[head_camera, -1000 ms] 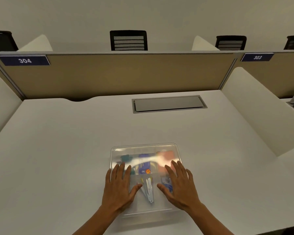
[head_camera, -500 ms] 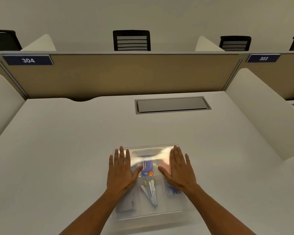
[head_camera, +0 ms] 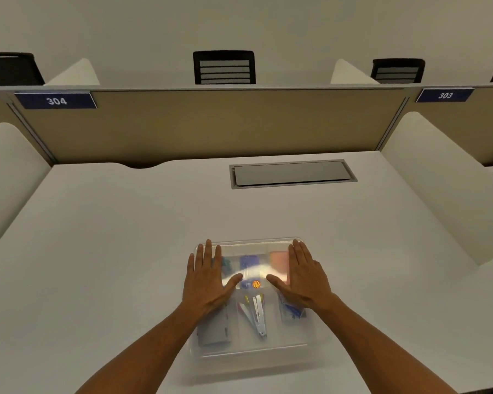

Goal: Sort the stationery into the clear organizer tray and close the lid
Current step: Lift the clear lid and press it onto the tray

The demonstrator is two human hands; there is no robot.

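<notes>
The clear organizer tray (head_camera: 251, 355) lies on the white desk in front of me with its transparent lid (head_camera: 254, 247) on top. Through the lid I see stationery in the compartments: a pink pad (head_camera: 279, 264), a blue item (head_camera: 249, 264), white and yellow clips or pens (head_camera: 255, 314), a grey item (head_camera: 212, 329) and a bluish packet (head_camera: 291, 311). My left hand (head_camera: 208, 277) lies flat on the lid's far left part with straight fingers. My right hand (head_camera: 305, 275) lies flat on the far right part, fingers reaching the lid's far edge.
A grey cable hatch (head_camera: 292, 174) is set into the desk behind the tray. A tan partition (head_camera: 211, 123) with the labels 304 and 303 closes off the back, and white side dividers (head_camera: 439, 177) flank the desk. Black chairs stand beyond the partition.
Both hands have slid forward over the lid, from its middle to its far part, and have spread further apart toward the far corners.
</notes>
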